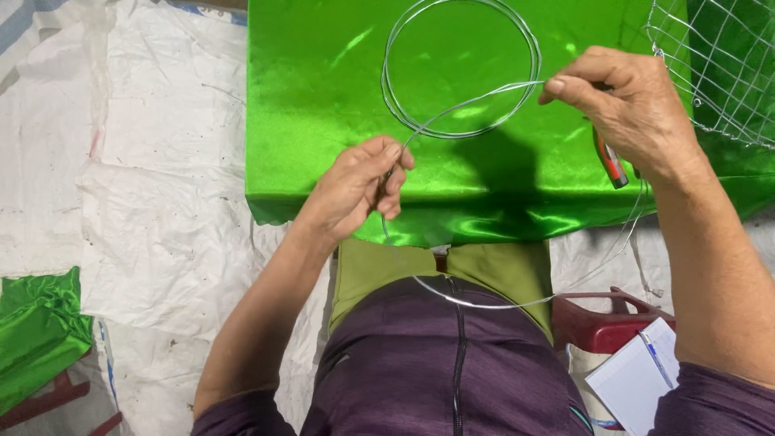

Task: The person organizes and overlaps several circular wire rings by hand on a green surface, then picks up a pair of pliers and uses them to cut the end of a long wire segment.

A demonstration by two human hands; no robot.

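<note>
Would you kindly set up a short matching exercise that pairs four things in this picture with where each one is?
1. wire ring
2. pliers
3. notepad
4. wire mesh

a. in the right hand
b. top right corner
c. flat on the green cloth
d. bottom right, with a pen on it

Pairs: 1-c, 2-a, 3-d, 4-b

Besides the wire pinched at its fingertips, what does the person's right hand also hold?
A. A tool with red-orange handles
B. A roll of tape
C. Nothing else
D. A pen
A: the right hand pinches the thin wire at its fingertips while a tool with red-orange handles sticks out below its palm; the pen lies on a notepad lower right, apart from the hand.
</note>
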